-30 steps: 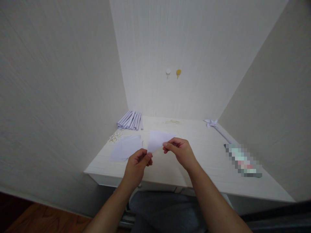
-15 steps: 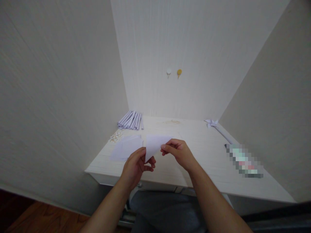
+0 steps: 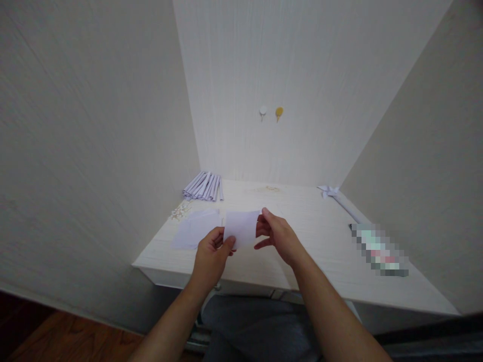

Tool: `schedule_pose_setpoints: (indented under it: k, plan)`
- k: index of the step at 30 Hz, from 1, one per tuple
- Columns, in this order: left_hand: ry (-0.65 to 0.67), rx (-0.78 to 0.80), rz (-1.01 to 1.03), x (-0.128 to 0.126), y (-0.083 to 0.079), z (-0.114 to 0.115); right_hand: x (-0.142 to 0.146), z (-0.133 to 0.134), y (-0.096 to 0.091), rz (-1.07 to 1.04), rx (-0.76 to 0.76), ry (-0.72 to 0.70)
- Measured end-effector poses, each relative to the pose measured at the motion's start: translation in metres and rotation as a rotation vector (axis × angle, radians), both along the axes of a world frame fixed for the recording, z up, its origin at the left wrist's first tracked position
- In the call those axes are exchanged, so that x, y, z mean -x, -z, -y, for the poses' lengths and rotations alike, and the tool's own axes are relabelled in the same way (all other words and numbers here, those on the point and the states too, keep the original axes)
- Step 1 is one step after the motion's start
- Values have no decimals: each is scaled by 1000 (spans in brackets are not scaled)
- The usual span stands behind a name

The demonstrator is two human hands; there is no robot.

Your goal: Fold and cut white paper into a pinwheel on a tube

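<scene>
A small square sheet of white paper [image 3: 241, 225] is held up above the front part of the desk. My left hand [image 3: 212, 255] grips its lower left corner, thumb on the front and fingers behind. At the upper right corner, my right hand [image 3: 277, 234] has its thumb and a fingertip on the paper, with the other fingers loosely spread behind the right edge. More white paper sheets [image 3: 194, 231] lie flat on the desk to the left, partly behind my left hand.
Several rolled paper tubes [image 3: 204, 187] lie at the back left of the white desk [image 3: 313, 241]. Small white-tipped sticks [image 3: 180, 211] are in front of them. A paper pinwheel [image 3: 329, 191] on a rolled stick and a blurred-out object [image 3: 379, 251] sit along the right side.
The paper has turned from a slanted, triangular-looking shape to a flat square facing me. My left thumb has moved onto its front, and my right hand has shifted up to the corner.
</scene>
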State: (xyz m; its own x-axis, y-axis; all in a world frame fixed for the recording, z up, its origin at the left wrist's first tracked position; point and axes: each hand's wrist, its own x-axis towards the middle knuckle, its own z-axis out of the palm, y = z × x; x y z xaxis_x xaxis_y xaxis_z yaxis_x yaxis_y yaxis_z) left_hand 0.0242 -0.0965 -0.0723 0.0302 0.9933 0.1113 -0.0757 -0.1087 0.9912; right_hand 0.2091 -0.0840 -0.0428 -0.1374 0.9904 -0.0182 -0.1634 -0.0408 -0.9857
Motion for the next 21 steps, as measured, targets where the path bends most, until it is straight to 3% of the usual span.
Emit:
schedule_pose_setpoints:
  k: [4,12,21]
  plan:
    - [-76,-76,-133,-2,4,3,1,0,1,62,21,5]
    - [-9,-85,-289,-2,18,0,3,-4,11,154,-44,46]
    - [-53,-38,-358,-6,6,3,10,0,12,248,-137,67]
